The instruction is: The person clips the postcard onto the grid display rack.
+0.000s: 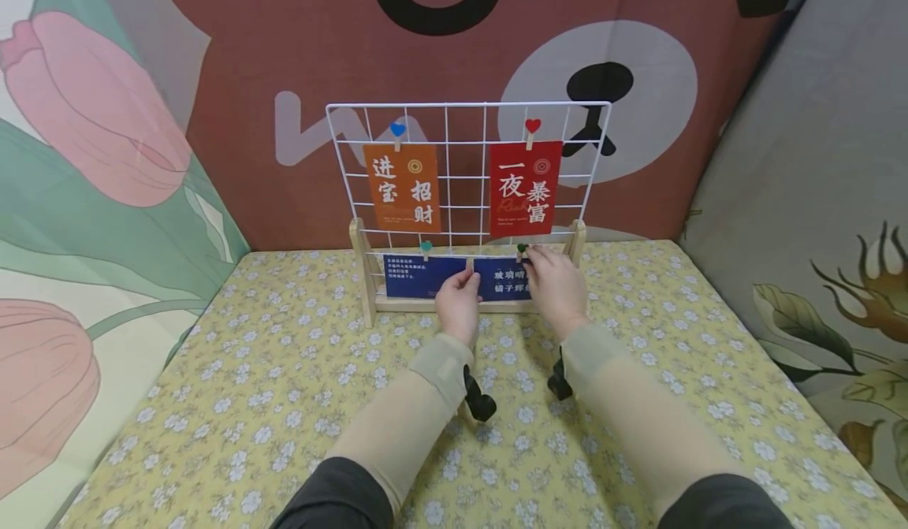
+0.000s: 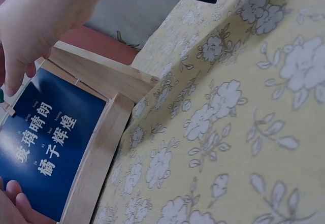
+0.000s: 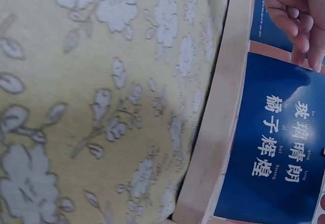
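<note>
Against the lower part of a white wire grid (image 1: pixel 465 198) is a dark blue card (image 3: pixel 274 148) with white characters. My left hand (image 1: pixel 459 304) pinches its left edge between thumb and fingers. At its top edge, the fingers of my right hand (image 1: pixel 556 281) are on a small clip with a dark green heart (image 1: pixel 522 249), partly hidden behind the fingertips in the head view. A second blue card (image 1: pixel 414 277) hangs to the left under a teal heart clip (image 1: pixel 426 248).
Higher on the grid hang an orange card (image 1: pixel 402 188) under a blue heart clip (image 1: pixel 398 130) and a red card (image 1: pixel 526 190) under a red heart clip (image 1: pixel 533 125). The wooden stand (image 1: pixel 363 277) holds the grid on a flowered yellow cloth (image 1: pixel 284 403), before a printed backdrop (image 1: pixel 284 32).
</note>
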`<action>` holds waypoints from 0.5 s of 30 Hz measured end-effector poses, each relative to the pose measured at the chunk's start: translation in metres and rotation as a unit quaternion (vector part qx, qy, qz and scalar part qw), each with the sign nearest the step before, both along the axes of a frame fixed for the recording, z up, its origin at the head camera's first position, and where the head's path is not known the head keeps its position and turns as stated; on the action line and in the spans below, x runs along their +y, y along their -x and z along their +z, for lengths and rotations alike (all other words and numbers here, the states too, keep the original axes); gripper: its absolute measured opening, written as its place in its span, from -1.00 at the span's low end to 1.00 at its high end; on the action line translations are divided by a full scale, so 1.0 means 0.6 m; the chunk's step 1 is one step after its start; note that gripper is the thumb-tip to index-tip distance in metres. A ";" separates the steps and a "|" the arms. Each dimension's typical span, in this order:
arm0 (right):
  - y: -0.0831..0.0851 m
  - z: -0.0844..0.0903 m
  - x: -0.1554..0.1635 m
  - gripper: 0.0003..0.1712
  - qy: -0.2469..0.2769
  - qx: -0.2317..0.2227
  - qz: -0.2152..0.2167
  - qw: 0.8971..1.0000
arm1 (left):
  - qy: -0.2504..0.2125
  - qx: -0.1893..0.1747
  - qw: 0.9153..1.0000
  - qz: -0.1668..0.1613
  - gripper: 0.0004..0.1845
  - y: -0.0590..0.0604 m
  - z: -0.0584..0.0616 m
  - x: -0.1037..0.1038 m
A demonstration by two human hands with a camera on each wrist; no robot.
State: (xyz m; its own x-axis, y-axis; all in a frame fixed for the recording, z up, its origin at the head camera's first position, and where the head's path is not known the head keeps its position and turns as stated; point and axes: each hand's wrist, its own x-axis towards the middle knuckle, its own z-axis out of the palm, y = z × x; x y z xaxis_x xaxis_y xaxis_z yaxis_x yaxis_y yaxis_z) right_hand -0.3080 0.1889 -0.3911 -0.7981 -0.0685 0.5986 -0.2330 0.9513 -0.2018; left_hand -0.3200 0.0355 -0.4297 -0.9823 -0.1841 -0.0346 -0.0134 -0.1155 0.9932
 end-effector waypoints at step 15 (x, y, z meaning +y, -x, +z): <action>-0.010 -0.035 0.014 -0.72 0.060 0.008 0.005 0.998 | -0.016 0.021 1.000 0.011 -0.73 -0.017 -0.022 0.001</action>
